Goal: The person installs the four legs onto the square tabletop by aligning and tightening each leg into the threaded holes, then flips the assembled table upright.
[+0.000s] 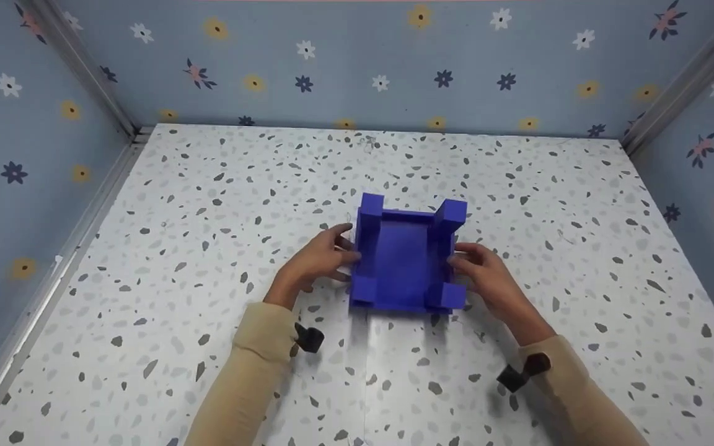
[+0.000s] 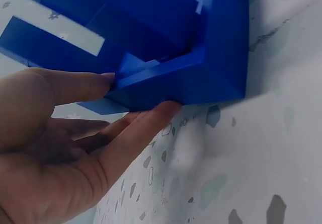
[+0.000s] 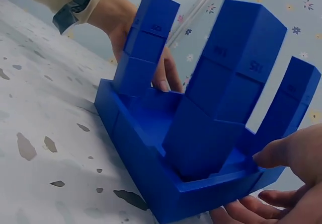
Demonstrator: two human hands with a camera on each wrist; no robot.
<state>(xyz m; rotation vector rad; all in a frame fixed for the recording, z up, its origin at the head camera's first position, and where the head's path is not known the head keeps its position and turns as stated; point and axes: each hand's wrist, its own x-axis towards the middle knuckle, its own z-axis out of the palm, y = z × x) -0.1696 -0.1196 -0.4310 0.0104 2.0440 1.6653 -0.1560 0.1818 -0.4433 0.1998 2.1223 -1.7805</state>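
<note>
A blue plastic frame [image 1: 401, 263] sits at mid-table, like a small upturned stool: a shallow rimmed panel with a square post [image 3: 221, 83] rising at each corner. Faint raised markings show on the posts. My left hand [image 1: 317, 257] grips its left side, thumb at the rim and fingers against the outer wall and underside in the left wrist view. On the right side my right hand [image 1: 487, 272] holds the opposite rim, thumb on top and fingers below in the right wrist view. Whether the panel's underside touches the table cannot be told.
The white speckled tabletop [image 1: 208, 204] surrounds the frame. Blue flowered wall panels [image 1: 357, 62] stand at the back and both sides, with metal corner rails [image 1: 84, 68]. A dark device is strapped to each wrist over beige sleeves [image 1: 251, 359].
</note>
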